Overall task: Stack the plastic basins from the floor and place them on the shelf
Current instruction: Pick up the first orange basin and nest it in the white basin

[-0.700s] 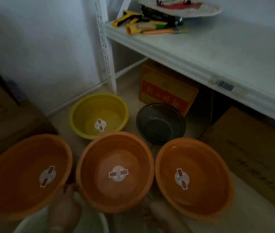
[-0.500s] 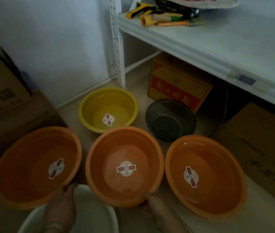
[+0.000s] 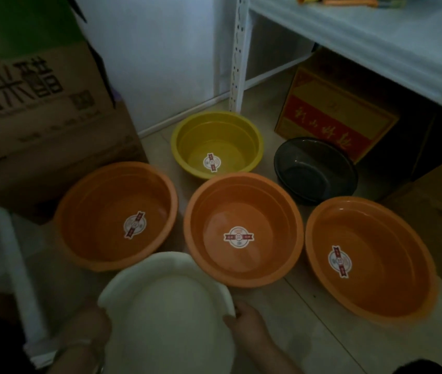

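Three orange basins lie on the floor: the left one [image 3: 101, 238], the middle one [image 3: 265, 211], the right one [image 3: 392, 282]. Behind them sit a yellow basin [image 3: 230, 133] and a smaller dark basin [image 3: 319, 168]. Nearest me is a white basin [image 3: 171, 306]. My left hand [image 3: 90, 325] grips its left rim and my right hand [image 3: 244, 319] grips its right rim. The white shelf [image 3: 376, 41] runs across the upper right.
Cardboard boxes [image 3: 39, 109] stand at the left against the wall. A red and yellow box [image 3: 330, 120] sits under the shelf, with another brown box [image 3: 441, 220] at far right. A white post [image 3: 23, 279] stands at lower left. Tools lie on the shelf top.
The view has swung left and down. Both hands have moved from the orange basins' near rims onto the white basin's rims, and more of that basin shows.
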`<state>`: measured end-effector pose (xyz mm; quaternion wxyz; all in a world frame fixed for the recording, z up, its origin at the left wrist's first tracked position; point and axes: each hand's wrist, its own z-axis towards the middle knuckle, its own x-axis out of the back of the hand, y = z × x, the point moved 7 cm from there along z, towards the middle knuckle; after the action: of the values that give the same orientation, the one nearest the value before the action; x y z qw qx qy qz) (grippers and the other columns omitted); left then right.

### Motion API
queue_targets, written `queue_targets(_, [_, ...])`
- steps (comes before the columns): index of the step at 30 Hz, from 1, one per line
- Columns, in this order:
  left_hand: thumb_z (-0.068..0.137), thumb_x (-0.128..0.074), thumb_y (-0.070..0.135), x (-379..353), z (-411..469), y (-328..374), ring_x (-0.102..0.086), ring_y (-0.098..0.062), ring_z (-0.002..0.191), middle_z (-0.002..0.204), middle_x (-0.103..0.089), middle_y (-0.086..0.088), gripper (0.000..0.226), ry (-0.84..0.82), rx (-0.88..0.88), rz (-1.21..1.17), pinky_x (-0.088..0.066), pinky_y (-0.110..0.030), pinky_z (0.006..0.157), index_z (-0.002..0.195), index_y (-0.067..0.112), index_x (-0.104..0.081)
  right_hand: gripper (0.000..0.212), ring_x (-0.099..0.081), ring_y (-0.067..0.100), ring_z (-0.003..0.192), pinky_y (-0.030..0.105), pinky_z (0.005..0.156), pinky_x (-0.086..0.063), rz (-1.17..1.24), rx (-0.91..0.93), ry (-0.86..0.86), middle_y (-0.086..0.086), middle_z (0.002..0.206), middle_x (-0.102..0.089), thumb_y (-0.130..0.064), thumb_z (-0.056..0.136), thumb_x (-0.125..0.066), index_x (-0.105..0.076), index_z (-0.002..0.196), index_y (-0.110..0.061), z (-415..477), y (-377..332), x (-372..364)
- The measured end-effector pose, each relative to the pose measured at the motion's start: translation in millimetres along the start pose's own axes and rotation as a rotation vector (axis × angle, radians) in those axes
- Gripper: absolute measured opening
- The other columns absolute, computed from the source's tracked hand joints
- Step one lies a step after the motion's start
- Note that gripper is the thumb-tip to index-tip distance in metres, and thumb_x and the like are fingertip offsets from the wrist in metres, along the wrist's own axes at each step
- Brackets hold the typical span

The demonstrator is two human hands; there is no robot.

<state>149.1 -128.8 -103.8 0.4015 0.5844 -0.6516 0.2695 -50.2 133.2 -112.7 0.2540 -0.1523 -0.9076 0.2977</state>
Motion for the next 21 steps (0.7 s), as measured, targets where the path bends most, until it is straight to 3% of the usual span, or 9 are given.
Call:
queue_targets(3, [0.089,-0.048,0.016,-8,-18,5,-0.055,-0.034,0.119,0.131,-0.056,-0.022,0.041,-0.08,-0.101,0.038,-0.041,-0.033,0.097,0.127,0.002,-0.048,0.039,-0.059,0.02,0.105,0.021,0.074,-0.037,-0.114,-0.063,0.039,0.007,0.121,-0.065,-0.015,0.083,-0.056,-0.059,0.121,-0.013,-15,20,13])
queue_targets(6, [0.091,-0.045,0.026,-27,-52,28,-0.052,-0.027,0.124,0.137,-0.053,-0.013,0.046,-0.239,-0.193,0.078,-0.039,-0.026,0.096,0.133,0.009,-0.041,0.019,-0.056,0.02,0.092,0.025,0.075,-0.04,-0.14,-0.127,0.103,0.008,0.113,-0.066,-0.017,0.083,-0.056,-0.058,0.101,-0.022,-31,42,46])
queue_targets(8, [0.089,-0.046,0.029,-35,-71,53,-0.055,-0.025,0.121,0.133,-0.057,-0.01,0.03,-0.311,-0.297,0.026,-0.041,-0.024,0.088,0.119,0.022,-0.048,0.014,-0.055,0.019,0.088,0.027,0.077,-0.044,-0.152,-0.16,0.145,0.006,0.102,-0.065,-0.019,0.084,-0.056,-0.055,0.096,-0.025,-39,56,70])
queue_targets(10, [0.084,-0.05,0.034,-44,-85,72,-0.059,-0.024,0.112,0.122,-0.064,-0.007,0.013,-0.37,-0.358,-0.034,-0.041,-0.025,0.082,0.097,0.031,-0.048,0.022,-0.055,0.019,0.086,0.026,0.074,-0.042,-0.165,-0.189,0.189,0.004,0.098,-0.062,-0.02,0.085,-0.055,-0.062,0.106,-0.02,-44,69,91])
queue_targets(13, [0.081,-0.061,0.026,-51,-91,96,-0.062,-0.023,0.105,0.111,-0.069,-0.003,0.019,-0.375,-0.391,-0.159,-0.044,-0.026,0.084,0.097,0.034,-0.054,0.033,-0.056,0.021,0.089,0.027,0.072,-0.038,-0.166,-0.234,0.216,0.005,0.097,-0.06,-0.02,0.087,-0.052,-0.061,0.118,-0.013,-49,82,115])
queue_targets(16, [0.079,-0.065,0.01,-46,-90,113,-0.066,-0.025,0.098,0.099,-0.072,-0.005,0.033,-0.342,-0.328,-0.392,-0.048,-0.03,0.087,0.096,0.038,-0.056,0.036,-0.059,0.027,0.106,0.028,0.081,-0.042,-0.161,-0.226,0.256,0.011,0.118,-0.065,-0.02,0.089,-0.053,-0.058,0.123,-0.01,-45,85,130])
queue_targets(21, [0.081,-0.062,0.01,-50,-77,118,-0.066,-0.024,0.097,0.105,-0.073,-0.004,0.036,-0.332,-0.269,-0.519,-0.05,-0.046,0.094,0.102,0.038,-0.064,0.039,-0.057,0.029,0.113,0.031,0.09,-0.042,-0.094,-0.219,0.271,0.012,0.126,-0.062,-0.018,0.09,-0.052,-0.055,0.127,-0.009,-37,78,137])
